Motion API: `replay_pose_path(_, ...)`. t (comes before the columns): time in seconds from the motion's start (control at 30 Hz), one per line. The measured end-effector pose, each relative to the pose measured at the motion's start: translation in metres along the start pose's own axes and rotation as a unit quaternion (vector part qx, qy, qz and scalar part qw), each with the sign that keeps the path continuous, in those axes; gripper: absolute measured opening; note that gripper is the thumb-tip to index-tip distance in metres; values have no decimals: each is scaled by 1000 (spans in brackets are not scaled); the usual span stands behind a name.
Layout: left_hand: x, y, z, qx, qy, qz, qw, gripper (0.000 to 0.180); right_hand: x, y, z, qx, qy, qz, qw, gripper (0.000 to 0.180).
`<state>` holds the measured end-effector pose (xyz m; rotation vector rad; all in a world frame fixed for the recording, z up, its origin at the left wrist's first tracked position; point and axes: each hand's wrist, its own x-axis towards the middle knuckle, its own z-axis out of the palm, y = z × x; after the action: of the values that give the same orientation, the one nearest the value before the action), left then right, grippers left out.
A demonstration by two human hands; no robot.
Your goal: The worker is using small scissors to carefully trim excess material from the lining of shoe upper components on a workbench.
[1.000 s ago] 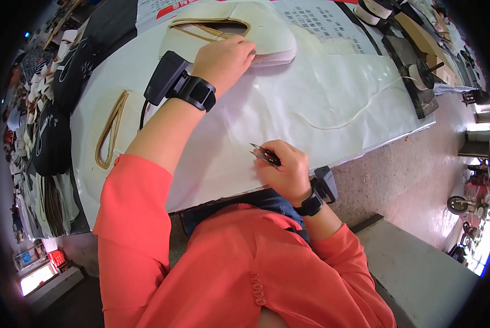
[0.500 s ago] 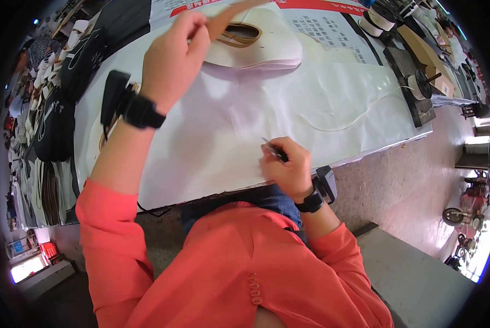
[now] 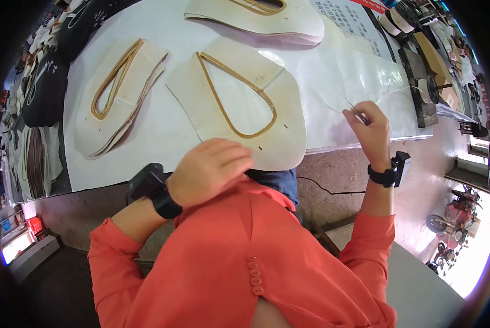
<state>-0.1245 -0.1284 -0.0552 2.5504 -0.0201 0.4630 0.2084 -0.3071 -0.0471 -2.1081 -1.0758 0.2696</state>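
A flat cream shoe-upper piece (image 3: 290,117) with a tan-edged teardrop opening lies spread at the table's front. At its near left edge is my left hand (image 3: 215,167), palm down, slightly blurred, with fingers stretched out. It holds nothing that I can see; whether it touches the piece I cannot tell. My right hand (image 3: 373,134) is raised over the table's right side, its fingers closed around a small pointed metal tool (image 3: 360,116) with a dark handle. A thin white thread (image 3: 390,94) runs near the tool toward a spool.
A stack of similar cream pieces (image 3: 261,31) lies at the back. To the left sit folded cream pieces (image 3: 138,90) with tan edging. The white spool (image 3: 430,87) stands on a dark block at the right edge. Black items (image 3: 45,90) hang beyond the left edge.
My left hand has come from the far stack to the table's near edge, and a cream piece now lies spread in front of me. My right hand has moved right and farther away with the tool.
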Motion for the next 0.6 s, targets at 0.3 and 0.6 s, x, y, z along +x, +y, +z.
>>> replay_pose_path(0.3,-22,-18,-13,137,3,-179,974,47,26,-1,0,-116,-143,-54,981,21)
replay_pose_path(0.6,-31,-10,2,77,-20,-134,988,52,68,-58,24,-256,-154,-126,946,14)
